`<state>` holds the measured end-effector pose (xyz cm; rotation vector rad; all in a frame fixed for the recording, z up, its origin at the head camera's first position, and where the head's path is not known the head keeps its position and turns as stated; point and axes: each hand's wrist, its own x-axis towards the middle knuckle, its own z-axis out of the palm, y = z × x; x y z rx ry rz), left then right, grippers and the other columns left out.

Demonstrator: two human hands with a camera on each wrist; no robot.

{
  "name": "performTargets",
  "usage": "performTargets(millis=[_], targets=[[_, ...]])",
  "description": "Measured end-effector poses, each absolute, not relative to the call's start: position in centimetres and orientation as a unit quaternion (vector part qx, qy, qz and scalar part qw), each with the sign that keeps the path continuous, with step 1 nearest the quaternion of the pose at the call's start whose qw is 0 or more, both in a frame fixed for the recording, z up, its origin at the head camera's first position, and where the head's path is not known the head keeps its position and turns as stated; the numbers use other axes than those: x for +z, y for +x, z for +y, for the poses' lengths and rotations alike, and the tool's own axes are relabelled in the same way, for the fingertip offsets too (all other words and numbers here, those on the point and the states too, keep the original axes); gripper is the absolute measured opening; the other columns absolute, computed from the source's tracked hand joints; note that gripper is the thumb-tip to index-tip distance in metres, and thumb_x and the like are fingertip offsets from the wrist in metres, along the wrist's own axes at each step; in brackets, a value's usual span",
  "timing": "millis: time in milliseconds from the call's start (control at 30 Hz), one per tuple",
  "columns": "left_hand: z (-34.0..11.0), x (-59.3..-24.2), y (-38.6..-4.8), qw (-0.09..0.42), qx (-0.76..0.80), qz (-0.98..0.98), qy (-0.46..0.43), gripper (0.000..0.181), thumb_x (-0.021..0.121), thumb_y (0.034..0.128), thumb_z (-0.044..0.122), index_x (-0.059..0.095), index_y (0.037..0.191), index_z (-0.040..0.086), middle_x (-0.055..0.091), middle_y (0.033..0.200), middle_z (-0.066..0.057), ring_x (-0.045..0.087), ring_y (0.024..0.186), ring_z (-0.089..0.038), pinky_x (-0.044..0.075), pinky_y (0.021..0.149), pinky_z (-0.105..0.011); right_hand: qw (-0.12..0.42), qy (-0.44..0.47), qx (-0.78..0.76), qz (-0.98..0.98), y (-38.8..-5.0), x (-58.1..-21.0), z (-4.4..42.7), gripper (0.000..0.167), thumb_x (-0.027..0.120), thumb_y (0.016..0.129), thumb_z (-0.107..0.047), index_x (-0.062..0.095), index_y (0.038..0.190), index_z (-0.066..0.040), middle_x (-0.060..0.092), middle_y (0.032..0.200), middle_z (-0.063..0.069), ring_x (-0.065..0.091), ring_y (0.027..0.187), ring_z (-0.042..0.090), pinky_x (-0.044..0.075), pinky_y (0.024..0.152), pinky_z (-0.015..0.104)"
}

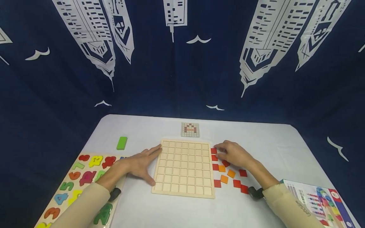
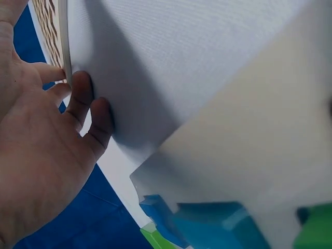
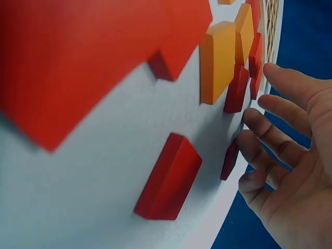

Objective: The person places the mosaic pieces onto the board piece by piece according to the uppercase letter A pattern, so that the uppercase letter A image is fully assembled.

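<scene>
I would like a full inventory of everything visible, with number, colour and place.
Flat wooden grid board: one, beige, table centre.
Red square tiles: eight visible, bright red, right of grid board.
Orange square tiles: three visible, light orange, among the red.
Square gridded card: one, pale with reddish pattern, beyond grid board.
Rectangular block: one, green, table's far left.
Puzzle board with raised pieces: one, pale, pieces multicoloured, left.
Printed flat box: one, multicoloured, right.
Table surface: one, white, beneath these.
Printed cloth: one, navy with white prints, background.
Wrist devices: two, black, at wrists.
Fabric sleeves: two, beige, on forearms.
Left hand: one, bare, grid board's left edge.
Right hand: one, bare, by red tiles.
</scene>
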<state>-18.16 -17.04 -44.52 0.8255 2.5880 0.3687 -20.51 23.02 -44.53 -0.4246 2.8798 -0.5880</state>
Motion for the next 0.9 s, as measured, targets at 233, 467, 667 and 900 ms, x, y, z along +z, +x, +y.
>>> performTargets(millis=[233, 467, 667, 900], targets=[[-16.7, -44.5, -18.5, 0.21, 0.128, 0.923, 0.295, 0.136, 0.074, 0.0449, 0.073, 0.006, 0.15, 0.021, -0.007, 0.154, 0.009, 0.012, 0.137, -0.035, 0.024, 0.106, -0.049, 0.066, -0.145, -0.183, 0.97, -20.7, -44.7, 22.6, 0.038, 0.07, 0.081, -0.031, 0.066, 0.116, -0.018, 0.057, 0.093, -0.004, 0.05, 0.077, 0.014, 0.047, 0.067, 0.025], [-16.6, -44.5, -18.5, 0.222, 0.119, 0.927, 0.277, 0.138, 0.074, 0.0423, 0.074, 0.004, 0.15, 0.023, -0.008, 0.153, 0.012, 0.013, 0.135, -0.041, 0.024, 0.105, -0.052, 0.06, -0.122, -0.18, 0.974, -20.8, -45.1, 22.1, 0.032, 0.071, 0.08, -0.031, 0.067, 0.11, -0.021, 0.057, 0.094, -0.003, 0.05, 0.08, 0.016, 0.05, 0.072, 0.031], [-16.7, -44.6, -18.4, 0.219, 0.126, 0.927, 0.277, 0.138, 0.074, 0.0421, 0.074, 0.005, 0.15, 0.024, -0.008, 0.153, 0.013, 0.014, 0.135, -0.041, 0.023, 0.105, -0.052, 0.059, -0.107, -0.186, 0.975, -20.8, -45.3, 21.7, 0.03, 0.072, 0.079, -0.03, 0.066, 0.106, -0.018, 0.056, 0.09, -0.001, 0.05, 0.079, 0.017, 0.049, 0.068, 0.03], [-16.7, -44.6, -18.5, 0.22, 0.121, 0.927, 0.28, 0.138, 0.073, 0.0423, 0.075, 0.004, 0.15, 0.024, -0.008, 0.153, 0.013, 0.015, 0.135, -0.039, 0.027, 0.103, -0.051, 0.067, -0.096, -0.205, 0.972, -20.9, -45.2, 21.5, 0.029, 0.073, 0.079, -0.027, 0.062, 0.104, -0.017, 0.055, 0.085, 0.0, 0.05, 0.07, 0.016, 0.046, 0.055, 0.025]])
